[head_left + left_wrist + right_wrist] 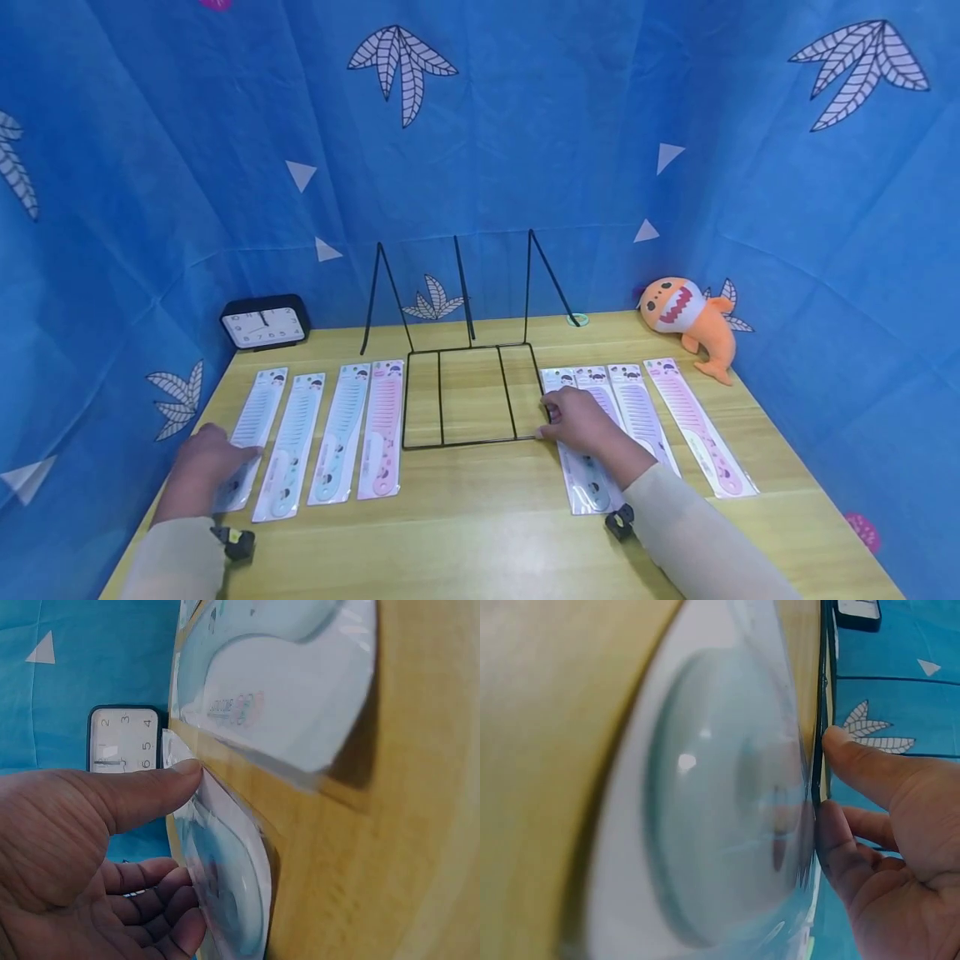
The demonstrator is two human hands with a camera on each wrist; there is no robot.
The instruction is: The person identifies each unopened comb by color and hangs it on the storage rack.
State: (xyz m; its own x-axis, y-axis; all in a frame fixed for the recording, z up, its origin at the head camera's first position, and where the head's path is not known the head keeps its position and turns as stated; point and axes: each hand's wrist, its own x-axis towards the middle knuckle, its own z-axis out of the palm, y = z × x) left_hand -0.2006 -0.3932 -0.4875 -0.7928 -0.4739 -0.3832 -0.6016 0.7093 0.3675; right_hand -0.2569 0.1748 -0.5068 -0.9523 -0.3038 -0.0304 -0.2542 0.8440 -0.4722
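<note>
My left hand (210, 458) lies over the leftmost packaged comb (258, 408), a blue one in a clear and white sleeve. In the left wrist view its thumb touches one long edge and the curled fingertips meet the other side. A black wire rack (441, 400) lies in the middle of the table with thin prongs rising at its back. My right hand (583, 421) pinches the rack's front right corner between thumb and fingers. Beneath that hand is a packaged comb with a blue-green handle (597, 492), partly hidden by the wrist.
Beside the left hand lie two more blue packaged combs (292, 442) and a pink one (385, 417). Purple packaged combs (637, 408) and a pink one (697, 425) lie on the right. A black clock (264, 327) and an orange plush shark (708, 333) stand near the blue curtain (480, 167).
</note>
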